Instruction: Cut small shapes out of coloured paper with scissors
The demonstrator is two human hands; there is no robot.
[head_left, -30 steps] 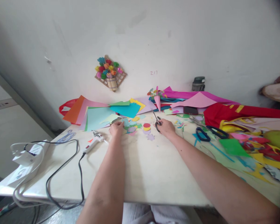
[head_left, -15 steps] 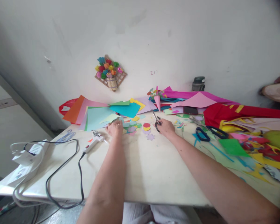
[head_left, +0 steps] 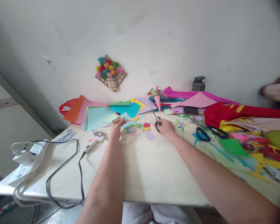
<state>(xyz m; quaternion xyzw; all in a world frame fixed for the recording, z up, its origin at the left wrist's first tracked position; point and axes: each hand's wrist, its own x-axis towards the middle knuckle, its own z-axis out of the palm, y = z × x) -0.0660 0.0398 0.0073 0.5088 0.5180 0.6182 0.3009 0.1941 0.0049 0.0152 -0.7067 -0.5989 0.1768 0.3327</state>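
My left hand [head_left: 117, 124] is closed in a pinch on a small light blue paper piece [head_left: 125, 116], raised slightly above the table. Below and beside it lie several cut paper pieces [head_left: 132, 129] in green, yellow and purple. My right hand [head_left: 167, 127] grips black-handled scissors [head_left: 155, 114] with the blades pointing away, towards the wall. Between the hands are a red paper circle [head_left: 146, 125] overlapping a yellow one, and a lilac scalloped paper shape [head_left: 150, 137] nearer to me.
A glue gun [head_left: 93, 143] with its black cord lies at left, near a power strip [head_left: 35, 155]. Coloured sheets [head_left: 98, 116] line the back. Larger scissors [head_left: 210, 130], scraps and red cloth [head_left: 247, 113] crowd the right. A pink paper cone [head_left: 157, 102] holds paper flowers.
My left hand has lifted and shifted slightly right, and the light blue paper piece now shows in its fingers. My right hand and the scissors have stayed in place.
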